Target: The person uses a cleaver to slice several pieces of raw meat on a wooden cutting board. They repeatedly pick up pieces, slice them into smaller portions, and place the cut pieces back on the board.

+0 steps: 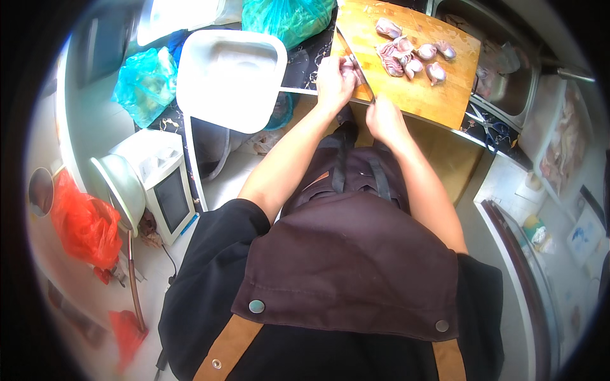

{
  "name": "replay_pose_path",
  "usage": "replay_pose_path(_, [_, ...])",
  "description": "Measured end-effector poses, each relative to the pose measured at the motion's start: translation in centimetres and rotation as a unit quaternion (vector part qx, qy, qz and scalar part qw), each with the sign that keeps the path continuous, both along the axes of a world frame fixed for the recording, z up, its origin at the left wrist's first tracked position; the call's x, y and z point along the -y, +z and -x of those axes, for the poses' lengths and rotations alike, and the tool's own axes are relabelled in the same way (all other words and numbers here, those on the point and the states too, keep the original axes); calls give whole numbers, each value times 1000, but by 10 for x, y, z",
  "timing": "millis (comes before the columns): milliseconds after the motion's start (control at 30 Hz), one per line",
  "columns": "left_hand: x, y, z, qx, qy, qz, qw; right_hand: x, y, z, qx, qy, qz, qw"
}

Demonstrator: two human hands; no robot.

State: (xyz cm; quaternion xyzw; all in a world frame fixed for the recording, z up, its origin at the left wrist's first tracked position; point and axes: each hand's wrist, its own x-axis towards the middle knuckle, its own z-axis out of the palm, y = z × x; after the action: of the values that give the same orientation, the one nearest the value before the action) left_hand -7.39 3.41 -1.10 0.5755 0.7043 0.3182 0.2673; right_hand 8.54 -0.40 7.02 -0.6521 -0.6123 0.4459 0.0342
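- The right hand is gripping the knife by its handle, fingers curled tight around it — the handle itself is hidden inside the fist.
- The blade is running up and to the left from that hand, lying across the near-left part of the board.
- The left hand is pressing down on a pale pink piece of meat, fingers bunched together over it; the piece is lying at the board's near-left edge, right against the blade.
- The two hands are working close together, the knife passing between them.
- More pieces of the same pink meat are lying in a loose cluster further back on the board, well apart from the hands.
- The board is sitting on a dark patterned counter, beside a metal sink on its right.
- A white basin is resting to the left of the board, near the left hand.
- Green bags are sitting behind the basin — another, bluish bag is lying to its left.
- A dark apron is filling the lower middle of the view.
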Motion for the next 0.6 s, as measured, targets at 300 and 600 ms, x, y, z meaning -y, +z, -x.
replay_pose_path(300, [4, -3, 4, -94, -29, -39, 994, -13, -25, -68, -89, -22, 56, 994])
replay_pose_path(600, [-17, 12, 8, -2, -121, -58, 991, -6, 10, -86, -86, -65, 26, 994])
